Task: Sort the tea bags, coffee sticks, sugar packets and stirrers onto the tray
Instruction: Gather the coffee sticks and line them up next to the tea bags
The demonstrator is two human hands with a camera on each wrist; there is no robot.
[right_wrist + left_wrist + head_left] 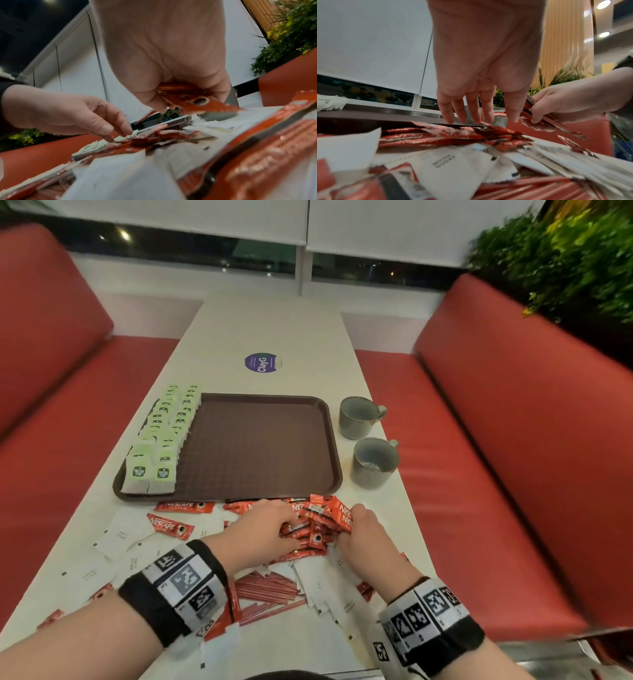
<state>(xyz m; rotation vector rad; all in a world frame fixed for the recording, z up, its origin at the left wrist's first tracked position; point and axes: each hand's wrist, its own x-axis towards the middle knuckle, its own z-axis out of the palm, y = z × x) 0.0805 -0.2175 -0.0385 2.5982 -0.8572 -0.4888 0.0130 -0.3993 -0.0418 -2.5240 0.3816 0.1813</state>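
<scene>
A brown tray (260, 446) lies mid-table, with green tea bags (161, 440) in two rows along its left side. Just in front of its near edge is a heap of red coffee sticks (315, 534). My right hand (346, 525) grips a bundle of these sticks (197, 102), lifted a little off the heap. My left hand (284, 522) reaches into the heap from the left, its fingers (476, 119) straight and touching the sticks, holding nothing. White sugar packets (120, 537) and thin red stirrers (267, 587) are scattered nearer me, partly under my wrists.
Two grey cups (358, 417) (373, 462) stand right of the tray. Two loose coffee sticks (185, 506) lie left of the heap. A purple sticker (261, 362) marks the far table. Red benches (513, 457) flank both sides.
</scene>
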